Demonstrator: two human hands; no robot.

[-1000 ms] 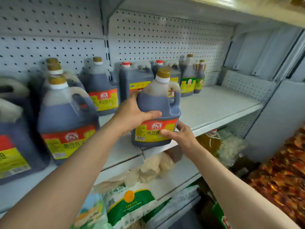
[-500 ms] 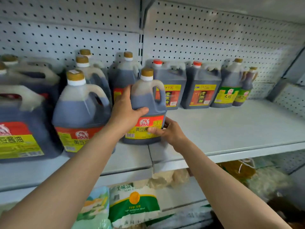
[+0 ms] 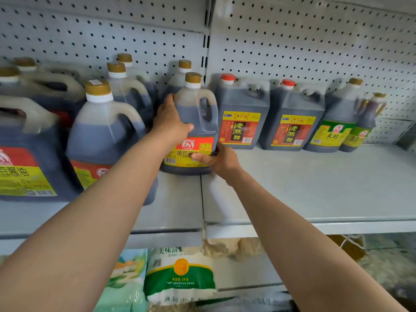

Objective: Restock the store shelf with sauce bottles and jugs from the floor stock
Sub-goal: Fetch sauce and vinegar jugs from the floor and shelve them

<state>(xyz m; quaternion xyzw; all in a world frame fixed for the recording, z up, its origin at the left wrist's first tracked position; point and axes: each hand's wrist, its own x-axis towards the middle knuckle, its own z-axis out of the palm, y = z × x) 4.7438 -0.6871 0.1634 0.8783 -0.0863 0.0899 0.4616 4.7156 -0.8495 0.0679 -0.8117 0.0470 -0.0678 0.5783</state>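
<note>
A dark soy sauce jug [image 3: 198,122] with a gold cap and a red and yellow label stands upright on the grey shelf [image 3: 304,190], near the seam between two shelf boards. My left hand [image 3: 171,122] grips its left shoulder, thumb across the front. My right hand [image 3: 216,157] holds its lower right corner at the label. Another gold-capped jug stands right behind it.
Several larger soy sauce jugs [image 3: 101,136] crowd the shelf on the left. Two red-capped vinegar jugs [image 3: 243,118] and smaller green-labelled bottles [image 3: 335,122] line the pegboard back wall on the right, bare shelf in front of them. Rice bags [image 3: 180,275] lie on the shelf below.
Both hands have pushed the jug further back on the shelf, away from the front edge and closer to the jugs behind. The view has moved closer and turned left.
</note>
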